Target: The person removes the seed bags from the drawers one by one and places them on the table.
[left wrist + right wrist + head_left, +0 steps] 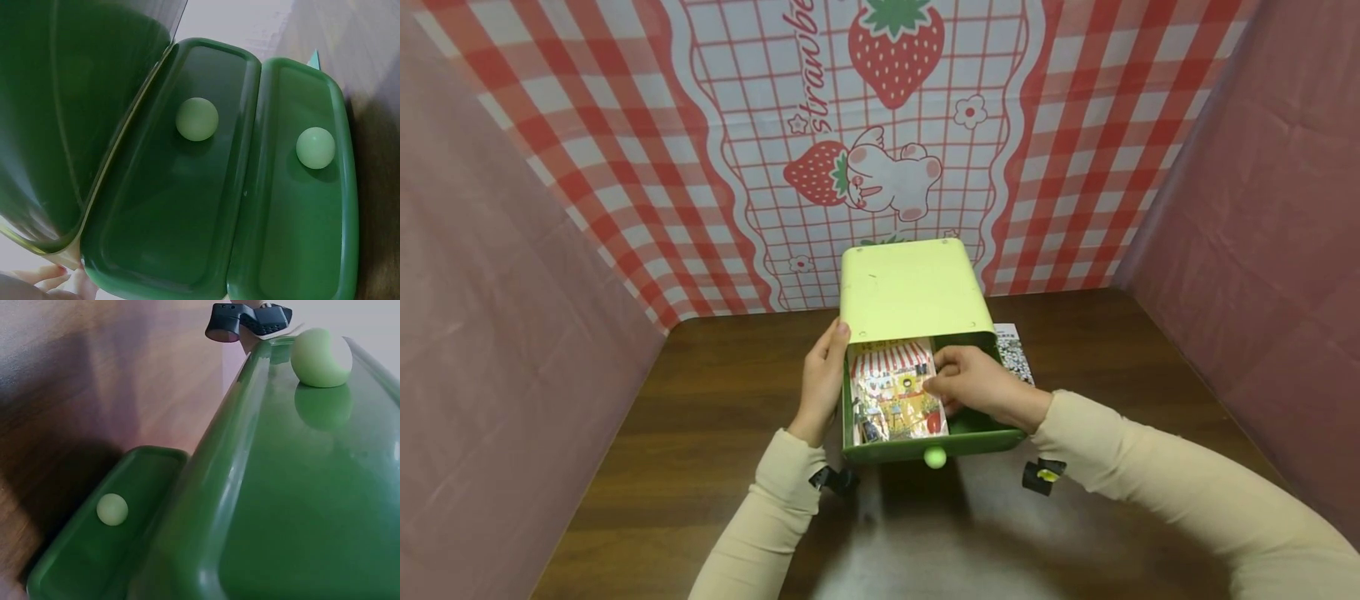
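Right hand point(981, 385): with thumb and fingers I pinch the right edge of an illustrated packet point(891, 404), seated in the left part of the pulled-out green drawer point(883, 452). My left hand point(822, 375) rests, thumb straight, against the left side of the yellow-green cabinet point(917, 292). Brown counter point(730, 400) beneath; printed card point(1015, 354) beside it.
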A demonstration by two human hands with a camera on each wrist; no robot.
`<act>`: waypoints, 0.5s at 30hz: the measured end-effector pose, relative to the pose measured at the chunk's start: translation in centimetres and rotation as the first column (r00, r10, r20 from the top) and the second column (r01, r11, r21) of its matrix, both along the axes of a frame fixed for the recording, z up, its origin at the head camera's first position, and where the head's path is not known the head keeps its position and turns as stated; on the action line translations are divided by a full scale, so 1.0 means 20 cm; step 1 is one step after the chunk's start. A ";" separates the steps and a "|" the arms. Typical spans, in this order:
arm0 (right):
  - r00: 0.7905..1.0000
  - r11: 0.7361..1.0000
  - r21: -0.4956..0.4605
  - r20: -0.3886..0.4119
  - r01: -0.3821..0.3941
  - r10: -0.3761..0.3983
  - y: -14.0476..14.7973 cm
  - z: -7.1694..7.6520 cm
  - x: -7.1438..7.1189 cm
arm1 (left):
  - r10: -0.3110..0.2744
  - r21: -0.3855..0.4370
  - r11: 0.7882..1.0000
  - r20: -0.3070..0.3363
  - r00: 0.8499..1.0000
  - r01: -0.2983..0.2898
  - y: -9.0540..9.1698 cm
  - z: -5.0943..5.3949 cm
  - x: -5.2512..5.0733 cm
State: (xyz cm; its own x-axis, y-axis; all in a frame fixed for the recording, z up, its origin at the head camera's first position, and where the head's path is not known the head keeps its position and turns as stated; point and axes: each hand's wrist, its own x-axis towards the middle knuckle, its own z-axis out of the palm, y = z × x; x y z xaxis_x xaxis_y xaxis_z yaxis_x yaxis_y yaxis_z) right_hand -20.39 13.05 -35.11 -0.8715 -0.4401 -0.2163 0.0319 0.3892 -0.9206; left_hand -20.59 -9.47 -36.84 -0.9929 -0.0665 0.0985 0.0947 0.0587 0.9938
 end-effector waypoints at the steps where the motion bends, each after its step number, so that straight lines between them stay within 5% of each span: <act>1: 1.000 1.000 0.002 0.001 0.004 -0.004 0.00 0.00 0.00 | 0.000 0.000 1.000 -0.001 1.000 0.000 0.00 0.00 0.00; 15: 0.996 0.997 0.030 -0.058 0.076 -0.074 -0.01 0.02 0.00 | 0.001 0.010 1.000 -0.007 1.000 -0.001 0.00 0.00 0.00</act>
State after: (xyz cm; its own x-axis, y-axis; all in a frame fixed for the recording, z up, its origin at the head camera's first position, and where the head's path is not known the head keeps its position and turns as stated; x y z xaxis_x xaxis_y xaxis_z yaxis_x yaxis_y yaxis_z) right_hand -20.41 12.88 -34.78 -0.9131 -0.3666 -0.1782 0.0098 0.4173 -0.9087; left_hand -20.55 -9.49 -36.85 -0.9922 -0.0689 0.1043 0.1011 0.0485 0.9937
